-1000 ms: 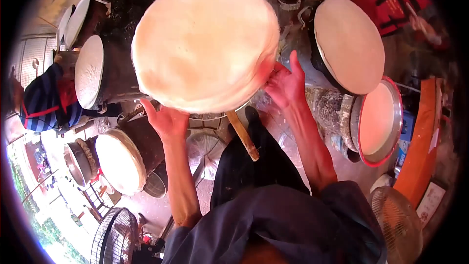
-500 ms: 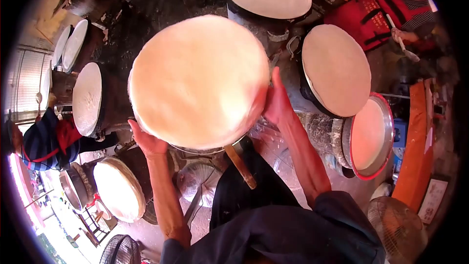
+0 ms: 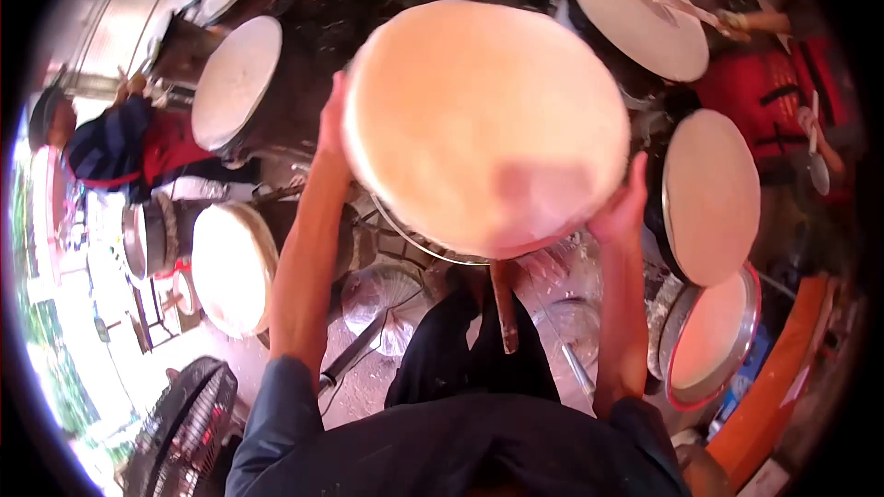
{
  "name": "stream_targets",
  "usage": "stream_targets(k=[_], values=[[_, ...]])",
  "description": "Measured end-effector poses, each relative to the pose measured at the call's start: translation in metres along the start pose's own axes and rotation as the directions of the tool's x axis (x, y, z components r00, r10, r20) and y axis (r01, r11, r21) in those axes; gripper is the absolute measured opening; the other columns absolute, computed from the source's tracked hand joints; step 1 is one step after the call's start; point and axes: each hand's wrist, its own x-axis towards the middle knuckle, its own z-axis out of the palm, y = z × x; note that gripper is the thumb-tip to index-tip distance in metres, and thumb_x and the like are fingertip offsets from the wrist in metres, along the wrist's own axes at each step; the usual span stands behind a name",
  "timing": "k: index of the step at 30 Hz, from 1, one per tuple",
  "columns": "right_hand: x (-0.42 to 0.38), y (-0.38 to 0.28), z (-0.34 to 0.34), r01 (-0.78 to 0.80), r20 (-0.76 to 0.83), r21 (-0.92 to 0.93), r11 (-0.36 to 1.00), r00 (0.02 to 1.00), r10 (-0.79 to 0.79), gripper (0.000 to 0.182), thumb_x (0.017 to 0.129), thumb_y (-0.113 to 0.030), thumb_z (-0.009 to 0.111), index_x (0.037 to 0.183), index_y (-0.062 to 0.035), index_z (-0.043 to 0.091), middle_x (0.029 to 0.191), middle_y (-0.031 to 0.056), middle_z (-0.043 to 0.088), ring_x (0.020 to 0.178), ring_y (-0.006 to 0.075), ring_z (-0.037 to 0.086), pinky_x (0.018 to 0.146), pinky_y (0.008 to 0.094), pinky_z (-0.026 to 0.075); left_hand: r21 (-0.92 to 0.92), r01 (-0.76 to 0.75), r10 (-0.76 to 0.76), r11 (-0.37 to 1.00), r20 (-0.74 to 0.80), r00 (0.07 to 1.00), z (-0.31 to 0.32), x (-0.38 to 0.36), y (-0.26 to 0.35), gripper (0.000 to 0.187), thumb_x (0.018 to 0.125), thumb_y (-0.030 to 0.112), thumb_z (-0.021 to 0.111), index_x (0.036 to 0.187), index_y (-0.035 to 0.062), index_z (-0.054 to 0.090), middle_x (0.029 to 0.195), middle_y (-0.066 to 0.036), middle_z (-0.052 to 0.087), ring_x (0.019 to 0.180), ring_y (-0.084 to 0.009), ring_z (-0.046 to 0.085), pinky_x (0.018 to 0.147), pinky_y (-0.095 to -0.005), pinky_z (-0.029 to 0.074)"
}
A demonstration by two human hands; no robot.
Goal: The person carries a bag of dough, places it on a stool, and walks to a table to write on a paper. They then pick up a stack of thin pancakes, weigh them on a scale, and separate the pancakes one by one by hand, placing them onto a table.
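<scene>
A large, round, pale pancake spans between my two hands in the middle of the view. My left hand is at its left edge, with the fingers mostly hidden behind it. At the lower right edge, my right hand grips with the thumb up and the other fingers tucked underneath. Below the pancake shows a thin curved rim, and a wooden stick points from there toward me. What lies directly beneath the pancake is hidden.
Round griddles with pale sheets stand around me, among them a right one and a left one. A person at upper right holds a wooden scraper over a griddle; another person is at left. A red-rimmed basin and fan are nearer.
My view has turned, and the pancake appears farther right. My left hand has gone from its lower left edge up to its left side; my right hand sits lower on its right edge.
</scene>
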Motion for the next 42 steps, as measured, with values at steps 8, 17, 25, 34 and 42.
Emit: stream_targets(k=[8, 17, 25, 34, 42], values=[[-0.02, 0.007, 0.029, 0.176, -0.04, -0.064, 0.982, 0.983, -0.179, 0.075, 0.093, -0.062, 0.041, 0.142, -0.0053, 0.037, 0.145, 0.0109, 0.041, 0.132, 0.03, 0.04, 0.11, 0.0444, 0.031, -0.356, 0.181, -0.036, 0.917, 0.379, 0.925, -0.002, -0.024, 0.002, 0.061, 0.095, 0.053, 0.044, 0.128, 0.0032, 0.054, 0.124, -0.014, 0.06, 0.111, -0.0281, 0.059, 0.096, -0.0418, 0.047], [-0.083, -0.02, 0.092, 0.409, 0.095, -0.31, 0.858, 0.912, -0.4, 0.072, 0.096, -0.058, 0.037, 0.142, -0.002, 0.037, 0.143, 0.0142, 0.043, 0.129, 0.0313, 0.044, 0.109, 0.0424, 0.034, -0.498, -0.129, 0.318, 0.857, 0.317, 0.894, 0.025, -0.136, 0.029, 0.065, 0.096, 0.058, 0.037, 0.13, 0.0046, 0.051, 0.125, -0.012, 0.059, 0.11, -0.0275, 0.058, 0.094, -0.0407, 0.047], [-0.104, -0.009, 0.124, 0.07, 0.501, -0.497, 0.865, 0.837, 0.22, 0.085, 0.092, -0.064, 0.041, 0.141, 0.0043, 0.034, 0.143, 0.017, 0.042, 0.128, 0.0301, 0.044, 0.108, 0.0395, 0.034, 0.169, -0.697, 0.716, 0.697, -0.114, 0.689, -0.004, -0.274, -0.039, 0.044, 0.101, 0.035, 0.04, 0.132, 0.0044, 0.049, 0.125, -0.011, 0.058, 0.109, -0.023, 0.058, 0.092, -0.0349, 0.049], [-0.115, 0.096, 0.101, -0.197, 0.414, -0.802, 0.563, 0.496, 0.763, 0.083, 0.094, -0.065, 0.026, 0.133, 0.0058, 0.046, 0.129, 0.0175, 0.056, 0.116, 0.0288, 0.056, 0.1, 0.0388, 0.043, 0.341, -0.525, 0.611, 0.779, -0.601, 0.515, -0.04, -0.463, -0.217, 0.05, 0.099, 0.039, 0.039, 0.135, 0.005, 0.045, 0.129, -0.014, 0.055, 0.113, -0.0276, 0.055, 0.095, -0.0369, 0.047], [-0.18, 0.232, 0.036, -0.349, 0.057, -0.911, 0.221, 0.424, 0.904, 0.081, 0.093, -0.065, 0.032, 0.131, 0.0052, 0.048, 0.128, 0.0169, 0.057, 0.114, 0.026, 0.058, 0.097, 0.0375, 0.045, -0.518, -0.727, 0.248, 0.451, -0.709, 0.66, -0.032, -0.617, -0.312, 0.057, 0.096, 0.045, 0.036, 0.138, 0.0067, 0.043, 0.131, -0.015, 0.053, 0.116, -0.0305, 0.054, 0.099, -0.0445, 0.045]])
